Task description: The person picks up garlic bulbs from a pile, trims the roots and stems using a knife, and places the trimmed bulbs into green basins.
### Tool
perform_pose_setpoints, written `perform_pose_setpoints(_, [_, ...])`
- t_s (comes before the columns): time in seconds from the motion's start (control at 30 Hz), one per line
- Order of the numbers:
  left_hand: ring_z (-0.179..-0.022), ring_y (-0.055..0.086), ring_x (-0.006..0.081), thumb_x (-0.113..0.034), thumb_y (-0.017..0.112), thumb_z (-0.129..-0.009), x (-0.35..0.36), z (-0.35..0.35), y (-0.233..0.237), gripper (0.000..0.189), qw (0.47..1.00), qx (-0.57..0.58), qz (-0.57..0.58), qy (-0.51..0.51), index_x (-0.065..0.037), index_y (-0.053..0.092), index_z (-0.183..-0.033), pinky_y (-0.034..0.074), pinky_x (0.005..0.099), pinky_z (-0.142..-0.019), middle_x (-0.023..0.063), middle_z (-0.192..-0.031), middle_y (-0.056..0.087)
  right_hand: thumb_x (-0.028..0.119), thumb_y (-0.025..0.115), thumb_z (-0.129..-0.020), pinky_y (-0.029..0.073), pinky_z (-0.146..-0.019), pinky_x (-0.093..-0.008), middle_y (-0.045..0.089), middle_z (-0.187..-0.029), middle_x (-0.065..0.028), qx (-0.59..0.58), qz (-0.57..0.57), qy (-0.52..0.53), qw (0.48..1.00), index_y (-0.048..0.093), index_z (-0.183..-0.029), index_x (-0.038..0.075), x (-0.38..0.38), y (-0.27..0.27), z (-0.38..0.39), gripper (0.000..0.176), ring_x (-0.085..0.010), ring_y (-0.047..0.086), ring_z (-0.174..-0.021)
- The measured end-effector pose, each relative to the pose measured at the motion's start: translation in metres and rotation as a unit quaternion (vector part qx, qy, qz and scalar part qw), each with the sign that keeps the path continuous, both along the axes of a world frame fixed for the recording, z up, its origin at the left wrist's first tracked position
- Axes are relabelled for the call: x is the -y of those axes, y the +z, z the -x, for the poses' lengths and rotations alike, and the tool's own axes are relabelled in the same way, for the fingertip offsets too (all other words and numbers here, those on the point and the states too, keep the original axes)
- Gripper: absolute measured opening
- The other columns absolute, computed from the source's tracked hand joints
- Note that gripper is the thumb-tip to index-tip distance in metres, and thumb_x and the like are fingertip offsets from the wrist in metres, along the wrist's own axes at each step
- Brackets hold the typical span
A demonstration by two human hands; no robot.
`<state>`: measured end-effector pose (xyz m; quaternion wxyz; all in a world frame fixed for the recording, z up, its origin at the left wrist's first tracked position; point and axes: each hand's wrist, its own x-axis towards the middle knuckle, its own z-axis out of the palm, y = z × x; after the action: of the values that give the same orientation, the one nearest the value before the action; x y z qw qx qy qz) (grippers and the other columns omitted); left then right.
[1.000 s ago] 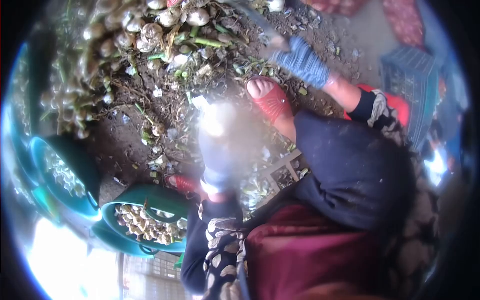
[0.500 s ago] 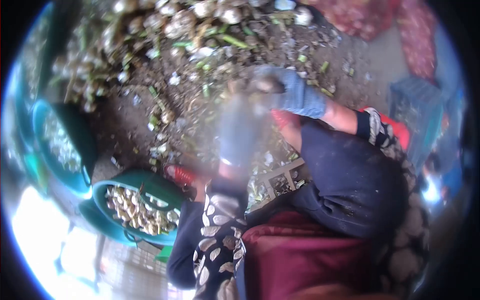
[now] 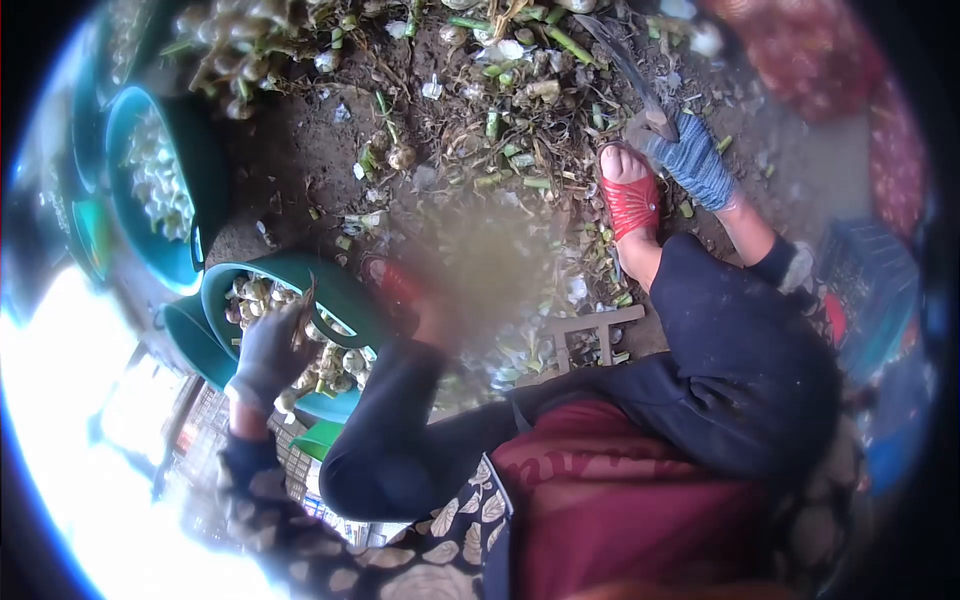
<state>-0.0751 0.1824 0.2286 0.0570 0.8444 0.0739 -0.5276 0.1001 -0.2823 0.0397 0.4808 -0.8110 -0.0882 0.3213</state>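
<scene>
My left hand [image 3: 272, 350], in a grey glove, is over the garlic bulbs [image 3: 345, 368] in a green tub [image 3: 375, 315] at left. Its back faces me; the fingers are bent down, and whether they grip a bulb is hidden. My right hand [image 3: 690, 155], in a blue knitted glove, is closed around the handle of a knife [image 3: 640, 88] beside my red sandal [image 3: 632, 205]. The long dark blade points away to the upper left, over the scraps.
More garlic lies heaped on the soil [image 3: 270, 40] at the top. A second green tub [image 3: 150, 180] holds pale pieces. Cut stalks and peel cover the ground [image 3: 520, 150]. Red net sacks [image 3: 800, 60] and a blue crate [image 3: 868, 270] stand right. A slatted frame [image 3: 600, 325] lies between my legs.
My hands have separated from the blurred middle. The left has swung down left to the tub; the right has moved right beside the sandal, its knife now plainly visible.
</scene>
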Motion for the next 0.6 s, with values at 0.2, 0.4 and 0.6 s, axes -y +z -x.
perform_pose_setpoints(0.2, [-0.092,0.057,0.0335,-0.007,0.056,-0.074,0.066,-0.086,-0.160,0.036,0.933,0.313,0.108,-0.140,-0.013,0.053,-0.110,0.046,0.0424,-0.075,0.0140,-0.115,0.053,0.020,0.066,-0.079,0.047,-0.068,-0.0284,0.065,-0.081,-0.0085,0.043,-0.014,-0.001,0.999,0.063,-0.100,0.001,-0.022,0.013,0.003,0.029,-0.0147,0.058,-0.072])
perform_pose_setpoints(0.4, [-0.078,0.061,0.0299,-0.001,0.054,-0.077,0.050,-0.074,-0.254,0.035,0.895,0.376,0.182,0.154,-0.012,0.056,-0.110,0.049,0.0372,-0.072,0.0113,-0.104,0.059,0.023,0.066,-0.079,0.047,-0.064,-0.0277,0.063,-0.075,-0.0039,-0.038,0.004,-0.053,0.998,0.064,-0.091,0.001,-0.009,0.006,0.008,0.025,-0.0111,0.056,-0.070])
perform_pose_setpoints(0.6, [-0.099,0.052,0.0304,-0.001,0.061,-0.071,0.087,-0.066,-0.246,0.042,0.875,0.412,0.175,0.184,-0.004,0.051,-0.112,0.042,0.0359,-0.088,0.0167,-0.104,0.055,0.027,0.067,-0.080,0.044,-0.055,-0.0266,0.058,-0.069,-0.0008,-0.142,-0.071,-0.115,0.981,0.065,-0.091,0.002,-0.018,-0.001,0.001,0.028,-0.0096,0.051,-0.060])
